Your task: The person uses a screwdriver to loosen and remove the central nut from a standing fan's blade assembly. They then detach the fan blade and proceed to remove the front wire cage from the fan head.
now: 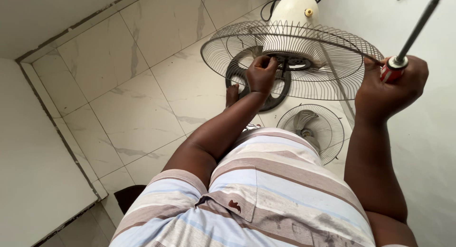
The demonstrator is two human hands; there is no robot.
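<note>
Fan guard (pixel 304 57): left hand (pixel 261 73) pinches its hub, right hand (pixel 392 87) grips screwdriver (pixel 403 47); second grille (pixel 316 128) below.

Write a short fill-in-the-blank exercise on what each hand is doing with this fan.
1. The right hand grips a ____ with a red handle.
2. The left hand reaches inside the wire guard to the fan's ____.
3. A second wire guard lies on the tiled ____.
4. The person's shirt is ____.

Missing words: screwdriver; centre; floor; striped
</note>
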